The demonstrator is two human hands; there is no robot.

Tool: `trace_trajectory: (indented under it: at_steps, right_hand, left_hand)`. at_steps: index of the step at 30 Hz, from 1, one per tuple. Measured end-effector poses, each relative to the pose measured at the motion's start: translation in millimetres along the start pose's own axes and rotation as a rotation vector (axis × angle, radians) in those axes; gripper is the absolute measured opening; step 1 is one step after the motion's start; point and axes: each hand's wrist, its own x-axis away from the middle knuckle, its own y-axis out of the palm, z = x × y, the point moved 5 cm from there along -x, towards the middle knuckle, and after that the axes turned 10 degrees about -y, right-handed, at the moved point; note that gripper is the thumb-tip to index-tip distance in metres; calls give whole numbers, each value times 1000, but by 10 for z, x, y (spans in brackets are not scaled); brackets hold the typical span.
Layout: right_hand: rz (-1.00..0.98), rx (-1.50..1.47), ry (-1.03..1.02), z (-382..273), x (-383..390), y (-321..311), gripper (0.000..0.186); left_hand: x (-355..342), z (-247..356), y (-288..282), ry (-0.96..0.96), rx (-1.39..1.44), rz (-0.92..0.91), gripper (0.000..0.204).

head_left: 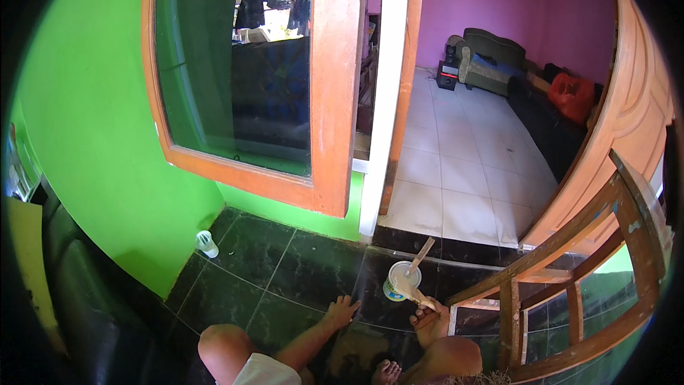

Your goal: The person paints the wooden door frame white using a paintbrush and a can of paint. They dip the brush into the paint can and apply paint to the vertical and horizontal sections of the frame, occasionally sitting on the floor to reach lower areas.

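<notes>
Down at the dark tiled floor, my right hand (pixel 429 321) grips a pale, flat, brush-like tool (pixel 415 294), whose broad end lies over the rim of a small white tub (pixel 393 292). A wooden stick (pixel 420 255) leans up out of the tub, with pale stuff around its lower end. Whether the tool's end touches the tub's contents I cannot tell. My left hand (pixel 343 310) is empty, fingers apart, low over the floor to the left of the tub.
A wooden frame with slats (pixel 509 314) stands close on my right. An orange-framed glass window (pixel 331 100) hangs open ahead. On the left, a clear plastic cup (pixel 206 244) sits by the green wall (pixel 107 135). Beyond the doorway are white tiles (pixel 463 178) and an armchair (pixel 491 57).
</notes>
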Motion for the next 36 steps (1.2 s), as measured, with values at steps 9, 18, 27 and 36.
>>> trace_trajectory:
  at_steps: [9, 18, 27, 36]
  right_hand:
    - [-104, 122, -132, -490, -155, 386, 43]
    - [-159, 171, -183, -521, -275, 509, 36]
    - [-133, 110, -113, -316, -219, 463, 34]
    - [-135, 143, -129, -307, -205, 494, 39]
  left_hand:
    - [-248, 44, -12, -110, 177, -106, 65]
    - [-342, -16, 111, -116, 241, -84, 59]
    - [-257, -17, 156, -101, 215, 8, 62]
    - [-210, 45, 30, -143, 239, -35, 63]
